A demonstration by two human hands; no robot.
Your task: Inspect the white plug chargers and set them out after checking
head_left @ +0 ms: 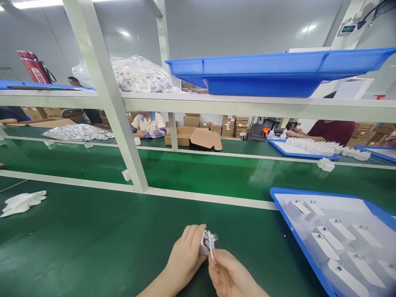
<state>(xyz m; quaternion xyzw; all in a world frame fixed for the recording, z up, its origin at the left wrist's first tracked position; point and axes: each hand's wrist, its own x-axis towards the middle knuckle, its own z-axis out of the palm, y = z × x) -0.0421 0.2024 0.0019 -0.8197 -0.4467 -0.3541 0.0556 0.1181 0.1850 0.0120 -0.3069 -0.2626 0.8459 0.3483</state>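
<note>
My left hand (186, 253) is closed around a small white charger body (204, 243) with red inside showing. My right hand (230, 276) pinches a white cover piece with metal prongs (213, 244) against that body. Both hands hover low over the green bench mat (93, 247) near the bottom edge. Just to the right lies a blue tray (289, 222) holding several white charger parts (331, 239) laid in rows.
A white cloth or glove (23, 202) lies at the left. A white frame post (130, 144) and a shelf with a blue tray (272, 70) stand ahead. Beyond the green conveyor (201, 169), other people work at the far side among cardboard boxes (185, 136).
</note>
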